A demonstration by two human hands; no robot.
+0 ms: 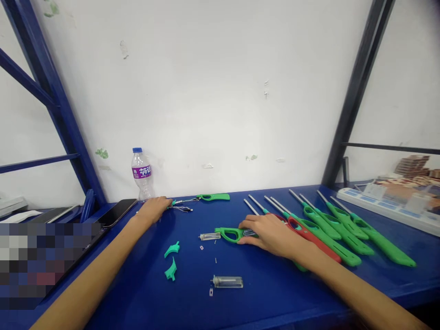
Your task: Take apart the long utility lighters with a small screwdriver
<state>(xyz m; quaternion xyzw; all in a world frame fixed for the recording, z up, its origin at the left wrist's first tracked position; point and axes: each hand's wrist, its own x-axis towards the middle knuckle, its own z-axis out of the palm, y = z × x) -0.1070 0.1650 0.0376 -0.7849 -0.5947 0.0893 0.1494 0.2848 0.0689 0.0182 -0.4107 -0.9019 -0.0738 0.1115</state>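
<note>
The blue table carries a bottle by its back edge and green-handled lighters toward its right edge.

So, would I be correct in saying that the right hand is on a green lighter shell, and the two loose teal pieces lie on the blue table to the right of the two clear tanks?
Not quite: the head view shows the two loose teal pieces on the blue table to the left of the two clear tanks. The right hand is indeed on a green lighter shell.
</note>
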